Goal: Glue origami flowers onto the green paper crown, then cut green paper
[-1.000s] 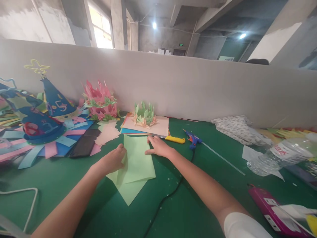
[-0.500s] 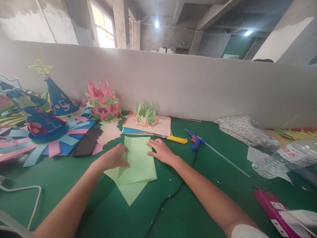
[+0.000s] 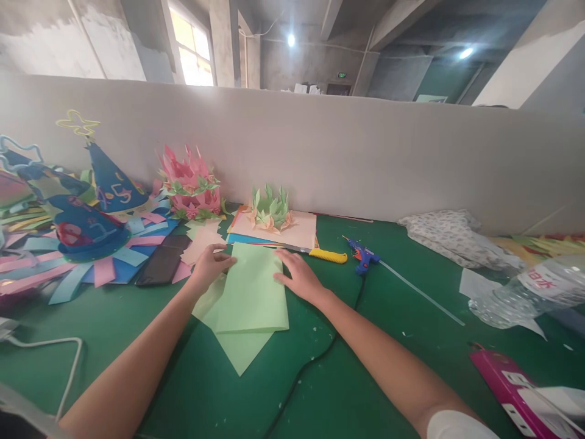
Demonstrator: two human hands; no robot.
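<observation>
A light green sheet of paper (image 3: pixel 253 292), folded over, lies in front of me on top of more green paper (image 3: pixel 242 353) whose pointed corner sticks out below. My left hand (image 3: pixel 210 269) is at its upper left edge, thumb and fingertips closed on the paper. At the upper right edge rests my right hand (image 3: pixel 299 279), its fingers stretched out and the thumb apart, touching the sheet. Just beyond the hands are a yellow-handled cutter knife (image 3: pixel 328 256) and a blue glue gun (image 3: pixel 364 259) with a glue stick in it.
Blue party hats (image 3: pixel 117 186) and paper strips fill the left side, beside a dark phone (image 3: pixel 163 260). Pink (image 3: pixel 189 183) and green paper crowns (image 3: pixel 270 210) stand at the back. On the right are a plastic bottle (image 3: pixel 530 292) and a magenta power strip (image 3: pixel 507 384). A black cable (image 3: pixel 311 366) crosses the table.
My left hand has moved up along the paper's left edge to its upper corner. The folded sheet's left side lies flatter and its top has shifted slightly away. My right hand stays nearly in place.
</observation>
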